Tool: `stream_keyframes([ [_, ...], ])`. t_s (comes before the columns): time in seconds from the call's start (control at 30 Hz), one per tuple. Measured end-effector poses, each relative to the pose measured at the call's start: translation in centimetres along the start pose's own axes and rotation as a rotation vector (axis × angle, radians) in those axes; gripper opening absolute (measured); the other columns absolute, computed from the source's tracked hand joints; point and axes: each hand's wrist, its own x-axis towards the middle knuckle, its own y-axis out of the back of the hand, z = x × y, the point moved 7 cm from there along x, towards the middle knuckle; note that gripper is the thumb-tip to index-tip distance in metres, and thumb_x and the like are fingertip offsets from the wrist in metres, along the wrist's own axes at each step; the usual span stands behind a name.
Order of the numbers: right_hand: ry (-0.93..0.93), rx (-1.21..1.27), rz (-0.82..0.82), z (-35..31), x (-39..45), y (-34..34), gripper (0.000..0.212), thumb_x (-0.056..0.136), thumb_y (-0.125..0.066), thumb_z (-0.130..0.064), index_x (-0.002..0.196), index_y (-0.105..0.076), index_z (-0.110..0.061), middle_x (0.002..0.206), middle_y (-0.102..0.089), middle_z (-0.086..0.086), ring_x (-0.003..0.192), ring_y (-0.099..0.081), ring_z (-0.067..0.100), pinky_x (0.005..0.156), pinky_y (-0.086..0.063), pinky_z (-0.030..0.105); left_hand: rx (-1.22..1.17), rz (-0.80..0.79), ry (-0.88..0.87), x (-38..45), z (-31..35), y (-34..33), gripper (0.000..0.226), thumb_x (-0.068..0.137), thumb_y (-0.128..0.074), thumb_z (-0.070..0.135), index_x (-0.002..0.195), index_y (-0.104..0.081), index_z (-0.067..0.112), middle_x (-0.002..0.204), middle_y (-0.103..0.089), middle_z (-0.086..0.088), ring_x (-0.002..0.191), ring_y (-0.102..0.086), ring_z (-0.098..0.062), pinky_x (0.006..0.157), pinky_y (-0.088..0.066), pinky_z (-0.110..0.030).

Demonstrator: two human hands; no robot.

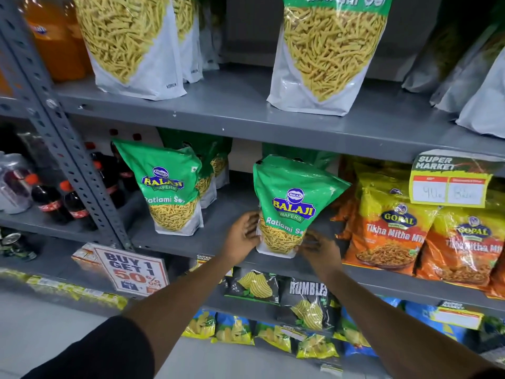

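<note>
Cola bottles (52,203) are seen at far left, and a second green pouch (169,187) is stood on the middle shelf (226,214). The Ratlami Sev pouch (289,206) is held upright at the shelf's front edge. Its lower left edge is gripped by the curled fingers of the left hand (243,236), and its lower right corner is gripped by the right hand (319,250). Orange Gopal packs (388,222) are just beside it.
</note>
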Motion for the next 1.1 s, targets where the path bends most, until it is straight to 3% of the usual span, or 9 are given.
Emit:
stream_keyframes([
  [0.07,0.009,0.011,0.006,0.1,-0.2,0.1,0.044,0.07,-0.081,-0.002,0.101,-0.066,-0.03,0.087,-0.075,0.0,0.089,-0.074,0.026,0.086,-0.06,0.044,-0.01,-0.007,0.014,0.0,-0.2,-0.1,0.061,0.076,-0.063,-0.021,0.129,-0.047,0.005,0.126,-0.06,-0.013,0.117,-0.057,-0.02,0.098,-0.05,-0.027],
  [0.17,0.009,-0.021,0.008,-0.1,-0.2,0.4,0.042,0.071,-0.081,-0.005,0.091,-0.065,-0.039,0.083,-0.075,-0.012,0.086,-0.073,0.02,0.085,-0.06,0.044,-0.022,-0.012,0.025,0.1,-0.2,-0.2,0.061,0.076,-0.064,-0.021,0.129,-0.047,0.006,0.126,-0.06,-0.013,0.118,-0.056,-0.021,0.104,-0.047,-0.039],
  [0.3,0.005,-0.042,0.008,-0.4,-0.1,0.4,0.039,0.072,-0.081,-0.009,0.085,-0.065,-0.043,0.073,-0.072,-0.027,0.079,-0.068,0.003,0.082,-0.058,0.035,-0.033,-0.005,0.039,0.2,-0.2,-0.4,0.063,0.076,-0.065,-0.02,0.13,-0.046,0.004,0.132,-0.058,-0.017,0.12,-0.055,-0.022,0.102,-0.048,-0.036],
  [0.43,0.02,-0.067,0.003,-0.9,-0.2,0.3,0.035,0.075,-0.077,-0.009,0.106,-0.069,-0.023,0.086,-0.076,-0.003,0.084,-0.071,0.016,0.08,-0.057,0.032,-0.019,-0.005,0.022,0.2,-0.2,-0.4,0.063,0.076,-0.066,-0.018,0.131,-0.047,0.007,0.128,-0.06,-0.013,0.119,-0.057,-0.02,0.1,-0.049,-0.032],
  [0.57,0.026,-0.105,0.001,-1.2,-0.4,0.3,0.038,0.076,-0.069,-0.013,0.114,-0.069,-0.016,0.081,-0.073,-0.002,0.072,-0.065,0.003,0.059,-0.044,0.006,-0.008,-0.012,0.021,0.2,-0.2,-0.4,0.062,0.076,-0.067,-0.017,0.127,-0.05,0.014,0.124,-0.061,-0.005,0.116,-0.058,-0.016,0.093,-0.052,-0.021],
  [0.63,0.015,-0.113,-0.01,-1.2,-0.4,0.3,0.037,0.077,-0.071,-0.007,0.114,-0.068,-0.016,0.082,-0.072,-0.002,0.076,-0.067,0.01,0.064,-0.045,0.013,0.004,-0.012,0.016,0.2,-0.2,-0.3,0.062,0.076,-0.067,-0.017,0.129,-0.049,0.011,0.125,-0.061,-0.007,0.116,-0.058,-0.016,0.089,-0.052,-0.015],
  [0.73,-0.004,-0.114,-0.033,-1.4,-0.5,0.4,0.038,0.076,-0.076,-0.006,0.112,-0.068,-0.015,0.084,-0.072,-0.001,0.084,-0.069,0.017,0.076,-0.052,0.024,0.015,-0.011,0.016,0.3,-0.2,-0.2,0.063,0.076,-0.066,-0.019,0.13,-0.047,0.007,0.126,-0.059,-0.011,0.119,-0.056,-0.02,0.094,-0.051,-0.021],
  [0.87,-0.002,-0.154,-0.05,-1.6,-0.5,0.4,0.034,0.075,-0.078,-0.012,0.106,-0.067,-0.02,0.084,-0.071,-0.002,0.085,-0.068,0.017,0.066,-0.047,0.013,0.036,-0.018,0.026,0.2,-0.2,0.0,0.062,0.075,-0.064,-0.02,0.128,-0.048,0.008,0.124,-0.06,-0.011,0.121,-0.056,-0.024,0.105,-0.047,-0.04],
  [1.1,-0.049,-0.201,-0.067,-1.9,-0.6,1.1,0.052,0.07,-0.085,-0.023,0.117,-0.064,-0.017,0.093,-0.071,-0.001,0.093,-0.067,0.019,0.078,-0.048,0.023,0.142,-0.023,-0.013,-0.1,0.9,0.9,0.069,0.076,-0.07,-0.011,0.136,-0.046,0.014,0.135,-0.058,-0.009,0.131,-0.051,-0.021,0.111,-0.041,-0.04],
])
